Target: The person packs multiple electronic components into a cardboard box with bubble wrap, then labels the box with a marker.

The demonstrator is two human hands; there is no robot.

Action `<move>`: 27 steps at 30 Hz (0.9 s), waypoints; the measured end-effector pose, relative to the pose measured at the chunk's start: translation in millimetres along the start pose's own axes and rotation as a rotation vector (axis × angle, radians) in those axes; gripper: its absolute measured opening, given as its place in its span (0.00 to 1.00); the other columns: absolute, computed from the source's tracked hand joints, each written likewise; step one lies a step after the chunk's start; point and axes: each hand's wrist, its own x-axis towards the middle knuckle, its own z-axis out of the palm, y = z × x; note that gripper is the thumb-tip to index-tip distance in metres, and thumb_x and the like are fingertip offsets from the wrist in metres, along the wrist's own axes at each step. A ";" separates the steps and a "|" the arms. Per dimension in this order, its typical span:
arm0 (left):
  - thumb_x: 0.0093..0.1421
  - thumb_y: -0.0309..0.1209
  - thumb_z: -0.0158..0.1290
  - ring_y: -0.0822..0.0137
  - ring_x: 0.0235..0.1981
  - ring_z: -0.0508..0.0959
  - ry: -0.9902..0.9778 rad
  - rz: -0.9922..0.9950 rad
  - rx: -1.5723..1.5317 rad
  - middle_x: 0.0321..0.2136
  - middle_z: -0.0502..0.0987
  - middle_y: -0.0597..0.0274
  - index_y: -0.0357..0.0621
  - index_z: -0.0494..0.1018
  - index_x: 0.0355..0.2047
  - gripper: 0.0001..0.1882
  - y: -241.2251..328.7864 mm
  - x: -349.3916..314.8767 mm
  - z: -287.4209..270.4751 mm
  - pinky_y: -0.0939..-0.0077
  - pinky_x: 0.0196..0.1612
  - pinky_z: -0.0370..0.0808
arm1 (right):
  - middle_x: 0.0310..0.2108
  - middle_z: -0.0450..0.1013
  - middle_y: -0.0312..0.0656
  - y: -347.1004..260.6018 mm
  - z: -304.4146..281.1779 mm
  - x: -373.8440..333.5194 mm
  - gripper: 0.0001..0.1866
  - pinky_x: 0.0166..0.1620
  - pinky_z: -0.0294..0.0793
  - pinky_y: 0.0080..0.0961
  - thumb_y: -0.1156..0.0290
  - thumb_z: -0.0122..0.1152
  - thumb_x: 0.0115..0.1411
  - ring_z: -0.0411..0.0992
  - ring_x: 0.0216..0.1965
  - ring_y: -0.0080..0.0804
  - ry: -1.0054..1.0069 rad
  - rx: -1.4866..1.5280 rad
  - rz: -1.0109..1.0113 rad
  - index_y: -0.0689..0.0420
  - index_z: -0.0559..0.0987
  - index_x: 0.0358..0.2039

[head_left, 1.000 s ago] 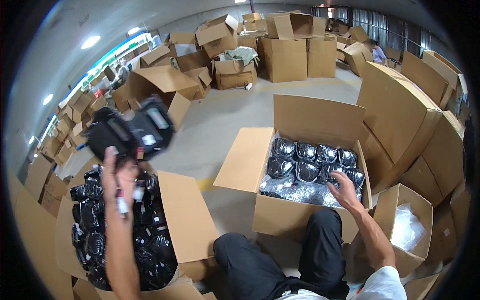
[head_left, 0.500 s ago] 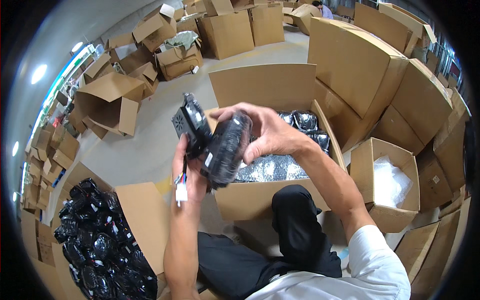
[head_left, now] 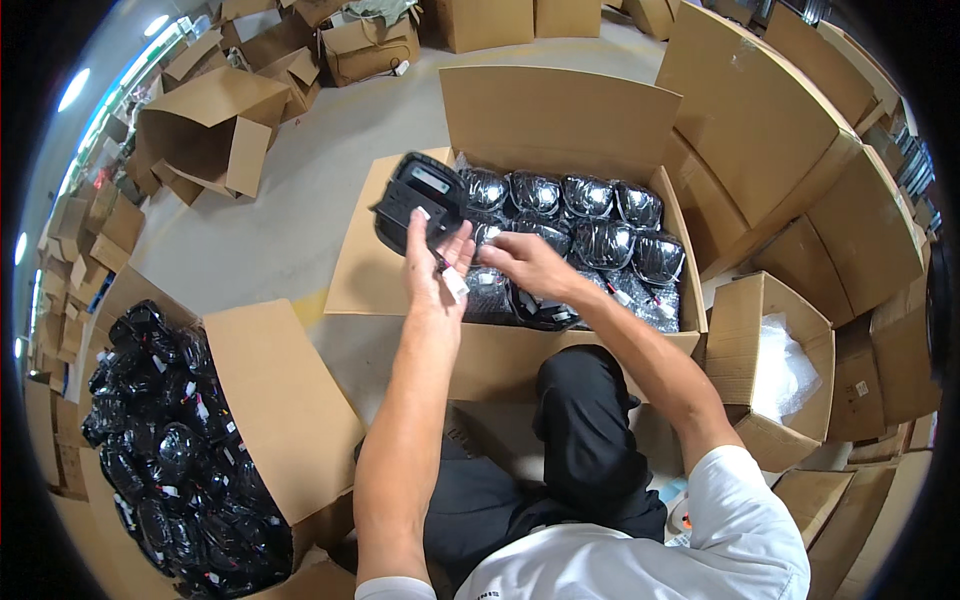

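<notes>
My left hand (head_left: 437,270) grips a black plastic device (head_left: 425,196) with a recessed, rounded face. From the device hangs a short cable ending in a white connector (head_left: 455,284), beside my wrist. My right hand (head_left: 535,264) is near my left fingertips, over the open carton (head_left: 560,105). Its fingers are curled together; whatever they hold, if anything, I cannot make out. Inside the carton, several shiny black units (head_left: 603,243) in clear wrap sit in rows. One dark wrapped unit (head_left: 543,310) lies at the near side, below my right hand.
At the left, a carton (head_left: 275,390) is heaped with black wrapped units (head_left: 180,450). A small box (head_left: 735,350) at the right holds clear plastic wrap (head_left: 787,370). Tall cartons (head_left: 755,110) stand behind it. Opened cartons (head_left: 205,130) lie on the floor at the far left.
My view has tilted down. The wrapped unit that was in my right hand is no longer held up; that hand is now lower, over the carton. My left hand has turned the device face up.
</notes>
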 end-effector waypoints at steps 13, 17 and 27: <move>0.63 0.49 0.61 0.61 0.40 0.84 -0.179 0.094 -0.042 0.39 0.82 0.54 0.39 0.73 0.50 0.27 48.4 -57.0 14.6 0.73 0.36 0.83 | 0.60 0.72 0.49 48.3 -48.0 -95.3 0.31 0.63 0.67 0.37 0.65 0.74 0.57 0.70 0.61 0.43 -0.164 -0.143 -0.070 0.58 0.75 0.60; 0.63 0.49 0.60 0.62 0.39 0.83 -0.161 0.160 -0.111 0.37 0.81 0.53 0.39 0.73 0.49 0.27 66.7 -65.3 8.2 0.73 0.33 0.83 | 0.52 0.77 0.42 26.5 -46.0 -71.3 0.23 0.58 0.70 0.27 0.66 0.73 0.59 0.73 0.53 0.28 0.074 0.009 0.017 0.65 0.80 0.51; 0.61 0.51 0.62 0.63 0.36 0.84 -0.098 0.219 -0.079 0.36 0.81 0.56 0.41 0.73 0.49 0.27 80.2 -69.3 -2.3 0.75 0.32 0.82 | 0.41 0.82 0.41 2.5 2.8 23.3 0.14 0.50 0.81 0.35 0.61 0.61 0.66 0.81 0.41 0.33 -0.091 1.153 0.586 0.57 0.81 0.44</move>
